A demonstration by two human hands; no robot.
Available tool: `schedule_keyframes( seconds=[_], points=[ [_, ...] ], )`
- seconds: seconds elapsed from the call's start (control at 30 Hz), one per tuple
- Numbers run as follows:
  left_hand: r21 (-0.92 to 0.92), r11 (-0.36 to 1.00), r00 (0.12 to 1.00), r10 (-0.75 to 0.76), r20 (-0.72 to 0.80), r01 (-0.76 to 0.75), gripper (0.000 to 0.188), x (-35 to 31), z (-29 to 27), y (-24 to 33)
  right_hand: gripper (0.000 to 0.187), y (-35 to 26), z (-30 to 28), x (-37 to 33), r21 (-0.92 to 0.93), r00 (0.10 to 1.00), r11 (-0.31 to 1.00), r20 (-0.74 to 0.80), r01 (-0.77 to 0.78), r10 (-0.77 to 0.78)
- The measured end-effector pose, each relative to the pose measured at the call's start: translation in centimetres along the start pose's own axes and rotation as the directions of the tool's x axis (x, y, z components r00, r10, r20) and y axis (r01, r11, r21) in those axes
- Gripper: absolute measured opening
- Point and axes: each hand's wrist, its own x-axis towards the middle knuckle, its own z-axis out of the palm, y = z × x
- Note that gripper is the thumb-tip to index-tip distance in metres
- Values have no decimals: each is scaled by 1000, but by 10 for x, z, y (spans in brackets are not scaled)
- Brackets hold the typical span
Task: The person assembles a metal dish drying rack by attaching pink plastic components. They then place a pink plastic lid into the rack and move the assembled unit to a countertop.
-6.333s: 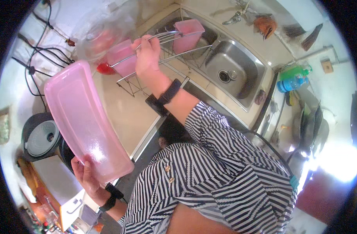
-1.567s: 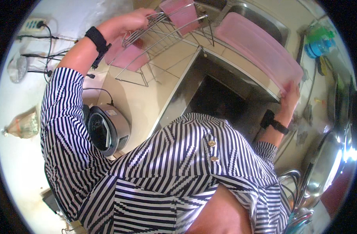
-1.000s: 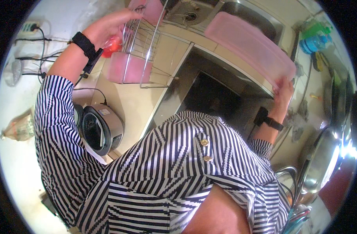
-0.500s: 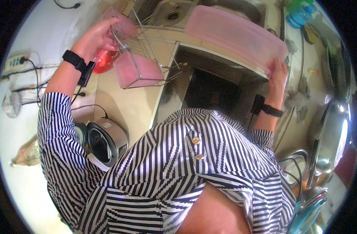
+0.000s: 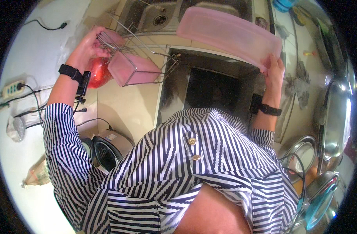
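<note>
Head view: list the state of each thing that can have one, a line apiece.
Silver metal wire rack, gripped in the left hand
Long pink plastic tray, gripped at one end by the right hand
Black-lidded rice cooker, lid apparently shut, partly hidden
White plastic wall socket, one black plug inserted
Upper black cable end, loose

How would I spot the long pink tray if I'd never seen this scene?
Start at the steel sink along the upper edge. Overlapping its right basin in view, the pink tray is held at its right end by the right hand. It is long and shallow, unlike the smaller, deeper pink containers at the wire rack.
</note>
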Motion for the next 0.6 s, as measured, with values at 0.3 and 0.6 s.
schedule_keyframes(
  seconds=[0.3, 0.6],
  points=[
    [-73, 996, 997, -52, 50, 56, 36, 17, -8, 11, 22, 0, -7, -21, -99, 999, 995, 18, 30, -28],
    [-127, 991, 999, -48, -17, 46, 37, 1, -10, 6, 20, 26, 50, -46, -9, 995, 998, 83, -57, 57]
  ],
)
